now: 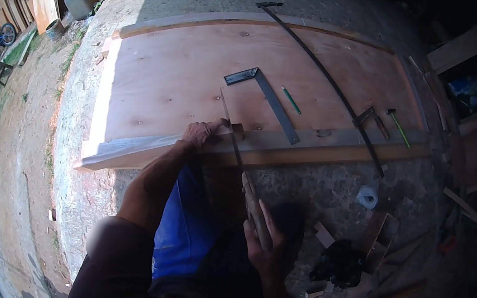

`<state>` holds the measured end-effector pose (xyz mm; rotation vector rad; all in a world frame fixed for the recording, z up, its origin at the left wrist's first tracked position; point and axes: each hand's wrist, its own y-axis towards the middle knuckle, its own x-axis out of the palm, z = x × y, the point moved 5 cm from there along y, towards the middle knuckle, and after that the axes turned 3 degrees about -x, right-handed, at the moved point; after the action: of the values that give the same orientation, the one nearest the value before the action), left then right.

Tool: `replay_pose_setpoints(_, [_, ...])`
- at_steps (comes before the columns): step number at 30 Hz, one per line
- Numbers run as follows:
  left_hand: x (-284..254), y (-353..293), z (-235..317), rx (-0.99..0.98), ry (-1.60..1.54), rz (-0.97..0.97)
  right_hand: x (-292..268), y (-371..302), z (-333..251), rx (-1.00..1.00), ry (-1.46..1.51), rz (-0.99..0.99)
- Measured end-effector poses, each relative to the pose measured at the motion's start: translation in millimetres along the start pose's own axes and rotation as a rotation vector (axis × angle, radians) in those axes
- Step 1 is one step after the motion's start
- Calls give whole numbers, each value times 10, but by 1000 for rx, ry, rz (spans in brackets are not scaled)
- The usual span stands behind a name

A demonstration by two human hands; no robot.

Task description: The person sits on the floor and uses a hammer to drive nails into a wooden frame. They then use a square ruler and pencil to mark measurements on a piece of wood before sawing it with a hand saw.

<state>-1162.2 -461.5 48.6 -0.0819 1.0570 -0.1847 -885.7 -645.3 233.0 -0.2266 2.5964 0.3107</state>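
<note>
My right hand (264, 245) is closed round the wooden handle of a handsaw (254, 208). Its narrow blade runs up and away, crossing the near rail of a wooden frame (340, 146). Beside the blade, my left hand (200, 134) presses down at that rail, fingers closed on a small wood piece (237, 129) whose brown end shows just right of the blade. The fingers partly cover this piece. Beyond it, a try square (271, 104) and a green pencil (291, 100) lie on the plywood panel (163, 73) within the frame.
A long dark bar (326, 75) lies across the panel, overhanging the near rail. A green-handled hammer (400, 127) and a smaller square-shaped tool (374, 121) sit at the right. On the floor are a black plastic bag (338, 263), a clear plastic item (367, 196) and wood offcuts (381, 239).
</note>
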Motion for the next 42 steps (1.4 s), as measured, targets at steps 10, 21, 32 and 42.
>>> replay_pose_setpoints(10, [11,32,122,9,22,35,218,269,205,64,136,13])
replay_pose_setpoints(21, [45,60,76,55,-15,47,-278,-661,267,36,67,-33])
replay_pose_setpoints(32, [70,36,-39,-182,39,-19,560,507,449,-31,210,39])
replay_pose_setpoints(42, [-63,182,76,-321,178,-204,27,-228,77,-43,-103,-37])
